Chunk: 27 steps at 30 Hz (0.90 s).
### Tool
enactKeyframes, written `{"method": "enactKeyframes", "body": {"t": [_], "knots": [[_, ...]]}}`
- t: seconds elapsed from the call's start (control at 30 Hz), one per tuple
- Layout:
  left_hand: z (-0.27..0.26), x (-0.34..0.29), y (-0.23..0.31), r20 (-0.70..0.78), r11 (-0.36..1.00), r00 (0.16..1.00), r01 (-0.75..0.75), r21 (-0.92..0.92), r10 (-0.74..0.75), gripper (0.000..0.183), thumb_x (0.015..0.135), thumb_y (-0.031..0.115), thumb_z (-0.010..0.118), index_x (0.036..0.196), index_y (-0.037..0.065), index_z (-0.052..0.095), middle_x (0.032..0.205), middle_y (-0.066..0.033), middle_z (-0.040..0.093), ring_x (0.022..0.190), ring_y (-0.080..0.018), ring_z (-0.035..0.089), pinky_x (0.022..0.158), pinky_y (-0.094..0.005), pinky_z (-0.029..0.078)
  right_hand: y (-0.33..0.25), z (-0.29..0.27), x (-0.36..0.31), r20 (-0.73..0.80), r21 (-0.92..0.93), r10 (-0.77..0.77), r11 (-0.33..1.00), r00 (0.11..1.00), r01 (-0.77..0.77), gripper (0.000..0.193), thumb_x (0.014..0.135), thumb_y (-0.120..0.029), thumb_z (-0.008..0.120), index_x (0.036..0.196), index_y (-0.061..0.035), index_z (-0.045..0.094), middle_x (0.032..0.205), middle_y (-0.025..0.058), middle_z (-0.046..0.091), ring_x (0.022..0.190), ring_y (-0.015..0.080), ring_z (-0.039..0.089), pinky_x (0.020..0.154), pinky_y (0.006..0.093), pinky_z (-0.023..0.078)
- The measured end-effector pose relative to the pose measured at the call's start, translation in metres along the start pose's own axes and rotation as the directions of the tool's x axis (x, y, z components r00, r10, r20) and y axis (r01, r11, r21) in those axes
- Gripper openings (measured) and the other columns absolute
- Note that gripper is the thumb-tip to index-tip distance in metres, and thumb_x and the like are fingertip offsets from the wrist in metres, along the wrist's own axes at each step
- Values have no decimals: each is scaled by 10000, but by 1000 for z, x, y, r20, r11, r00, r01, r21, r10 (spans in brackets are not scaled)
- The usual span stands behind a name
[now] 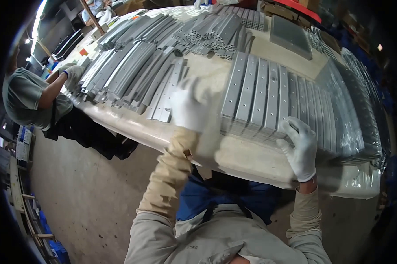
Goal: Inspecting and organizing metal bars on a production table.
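Observation:
My left hand, in a white glove, is over the table beside the loose grey metal bars. It is blurred, but its fingers are spread and nothing shows in them. At the near end of a neat stack of drilled metal bars is my right hand, also gloved in white. Its fingers are half curled, thumb apart from them, and the fingertips seem to touch the bar ends. No held thing is visible there. Tan sleeves cover both forearms.
More metal bars lie heaped farther back on the pale table. Clear plastic-wrapped bundles line the right side, and a flat grey stack is behind. A gloved co-worker stands at the left; another person's gloved hands show at the far edge.

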<state>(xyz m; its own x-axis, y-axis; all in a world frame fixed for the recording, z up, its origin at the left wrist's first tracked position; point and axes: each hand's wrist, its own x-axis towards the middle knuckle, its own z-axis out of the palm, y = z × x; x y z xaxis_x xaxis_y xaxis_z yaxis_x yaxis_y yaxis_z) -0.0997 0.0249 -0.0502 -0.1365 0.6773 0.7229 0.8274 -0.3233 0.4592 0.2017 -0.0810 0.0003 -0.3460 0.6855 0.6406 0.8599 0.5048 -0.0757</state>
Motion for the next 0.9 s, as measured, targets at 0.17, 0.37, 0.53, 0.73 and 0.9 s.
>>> {"method": "enactKeyframes", "body": {"t": [0.17,0.37,0.53,0.73,0.9], "knots": [[-14,11,-87,199,822,938,132,554,-285,534,858,380,771,1275,74,640,1169,-225,676,1075,-400,650,881,-473,543,1,27,-9,4,-65,102,993,995,-101,377,801,-179,827,1142,-53,728,1216,107,687,1084,305,672,913,420,550],[4,18,-124,338,849,856,193,492,-391,443,911,412,697,1177,59,681,1130,-191,694,942,-351,683,774,-436,570,0,18,-12,35,29,166,986,986,-167,399,802,-170,825,1171,-58,718,1248,101,687,1156,308,646,956,418,532],[-24,13,-83,729,62,554,811,-582,-403,253,1057,214,527,1159,0,616,936,-113,705,682,-140,653,534,-235,483,-2,13,-13,40,-50,209,977,977,-207,419,837,-167,803,1222,-40,697,1228,118,686,1145,322,638,957,436,520],[-56,-38,80,768,32,632,774,-633,-103,357,1071,203,554,1330,-39,523,1014,-104,722,790,-117,662,676,-234,527,-29,3,-24,-215,178,170,975,962,-132,466,885,-205,791,1297,-26,665,1153,135,692,1046,272,658,920,414,524],[-47,-55,106,779,89,626,778,-621,-33,411,1041,265,632,1304,-39,548,989,-97,718,738,-113,655,573,-193,456,-47,10,-26,-6,536,355,791,935,-297,545,871,-206,814,1357,-38,633,1103,138,698,942,244,678,839,362,553]]}}
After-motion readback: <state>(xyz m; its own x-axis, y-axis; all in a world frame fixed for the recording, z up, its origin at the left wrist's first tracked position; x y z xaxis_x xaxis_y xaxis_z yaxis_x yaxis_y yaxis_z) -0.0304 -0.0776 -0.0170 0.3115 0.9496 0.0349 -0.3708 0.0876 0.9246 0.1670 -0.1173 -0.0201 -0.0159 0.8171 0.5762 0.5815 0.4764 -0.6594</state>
